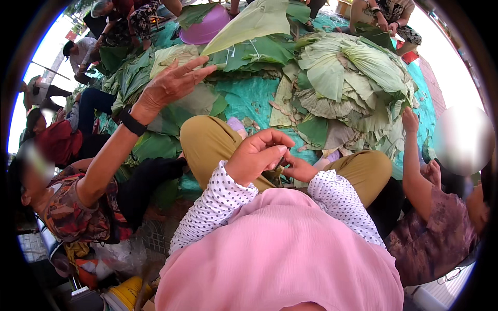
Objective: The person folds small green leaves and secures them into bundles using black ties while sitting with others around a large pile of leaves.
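Observation:
My left hand (257,155) is raised between my knees, its fingers curled around a small dark thing, too hidden to name. The fingertips of my right hand (297,168) meet it from the right, and both hands seem to pinch the same thing. Just below them a bit of dry leaf shows. Ahead lie large green leaves, perhaps lotus: a tall stack of pale folded ones (350,74) at the right, and more green leaves (155,145) at the left. One pale leaf (253,27) stands up beyond a co-worker's outstretched hand (171,87).
A turquoise tarp (249,97) lies under the leaves. Co-workers sit close on my left and right, their arms reaching toward the piles. A purple basin (206,27) stands at the far side, near other seated people. Behind at left are bags and a yellow bucket (128,293).

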Available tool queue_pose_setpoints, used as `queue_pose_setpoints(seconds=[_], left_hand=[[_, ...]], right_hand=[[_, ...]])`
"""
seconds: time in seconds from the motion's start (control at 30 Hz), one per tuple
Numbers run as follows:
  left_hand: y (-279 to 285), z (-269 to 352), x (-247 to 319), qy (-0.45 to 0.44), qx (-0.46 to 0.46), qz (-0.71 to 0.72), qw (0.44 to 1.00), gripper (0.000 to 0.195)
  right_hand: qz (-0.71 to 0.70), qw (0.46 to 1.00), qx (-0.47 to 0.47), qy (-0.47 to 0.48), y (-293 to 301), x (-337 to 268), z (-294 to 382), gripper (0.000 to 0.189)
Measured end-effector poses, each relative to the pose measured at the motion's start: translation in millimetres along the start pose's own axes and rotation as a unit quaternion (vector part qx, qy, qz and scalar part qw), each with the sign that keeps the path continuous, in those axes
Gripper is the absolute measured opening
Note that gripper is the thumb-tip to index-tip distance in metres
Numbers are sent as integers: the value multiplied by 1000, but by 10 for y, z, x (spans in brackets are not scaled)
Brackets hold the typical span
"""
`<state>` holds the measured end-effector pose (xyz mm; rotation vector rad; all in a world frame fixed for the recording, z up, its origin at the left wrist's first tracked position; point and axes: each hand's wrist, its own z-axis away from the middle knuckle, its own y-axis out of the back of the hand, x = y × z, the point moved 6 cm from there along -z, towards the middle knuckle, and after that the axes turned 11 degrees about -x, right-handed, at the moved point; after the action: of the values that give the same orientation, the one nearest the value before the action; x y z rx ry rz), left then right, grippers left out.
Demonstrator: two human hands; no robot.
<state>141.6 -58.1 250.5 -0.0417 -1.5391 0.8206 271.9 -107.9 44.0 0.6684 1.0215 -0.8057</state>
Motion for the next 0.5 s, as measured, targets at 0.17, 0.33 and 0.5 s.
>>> queue_pose_setpoints(seconds=[0.17, 0.33, 0.5], left_hand=[[21, -70, -62, 23, 30, -27, 999, 17], [103, -45, -81, 41, 63, -56, 996, 17], [70, -153, -58, 35, 26, -64, 997, 17]], right_hand=[[-26, 975, 212, 58, 491, -55, 267, 38], [-22, 957, 194, 214, 453, -1341, 560, 36], [-46, 976, 71, 202, 351, -1344, 583, 25]])
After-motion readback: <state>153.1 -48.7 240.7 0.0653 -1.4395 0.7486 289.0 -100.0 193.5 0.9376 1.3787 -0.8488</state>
